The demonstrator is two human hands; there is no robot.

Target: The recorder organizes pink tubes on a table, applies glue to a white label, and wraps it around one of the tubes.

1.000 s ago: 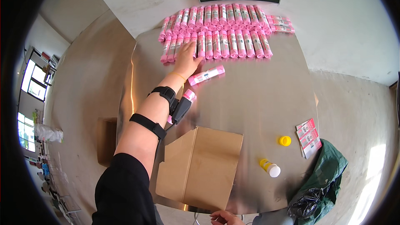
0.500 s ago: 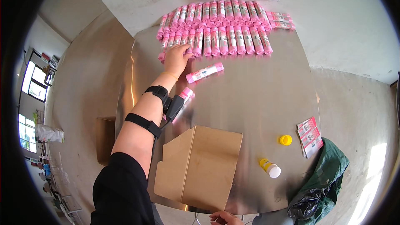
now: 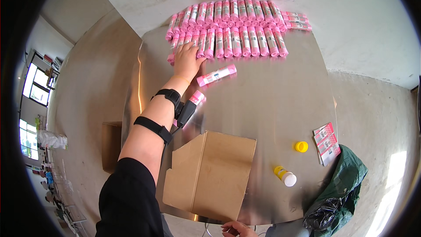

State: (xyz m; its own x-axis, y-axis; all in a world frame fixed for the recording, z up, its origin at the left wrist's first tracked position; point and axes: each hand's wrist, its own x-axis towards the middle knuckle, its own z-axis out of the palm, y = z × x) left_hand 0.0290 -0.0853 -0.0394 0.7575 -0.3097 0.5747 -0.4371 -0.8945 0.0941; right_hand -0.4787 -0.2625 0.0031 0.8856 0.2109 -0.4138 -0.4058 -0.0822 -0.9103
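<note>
Pink rolls with printed paper bands, looking like rolls of plastic bags (image 3: pixel 237 42), stand side by side in a stacked bank at the table's far end. At the left of the front row, my left hand (image 3: pixel 187 61) rests with fingers stretched over several rolls and the thumb apart. A loose roll (image 3: pixel 216 75) lies just right of that wrist. Another roll (image 3: pixel 198 97) lies partly hidden behind my forearm and its strapped black device. My right hand (image 3: pixel 237 228), cut off by the lower edge, is loosely closed beside the table's near edge; nothing shows in it.
A flattened cardboard piece (image 3: pixel 223 173) covers the table's near left part. At the right are a yellow cap (image 3: pixel 301 146), a yellow-and-white bottle (image 3: pixel 285 176), printed labels (image 3: pixel 326 144) and a green sack (image 3: pixel 344 184). An open cardboard box (image 3: pixel 111 147) stands left of the table.
My left hand's fingers have straightened forward over the rolls, and its thumb has moved slightly out to the right. The right hand and the loose rolls look unchanged.
</note>
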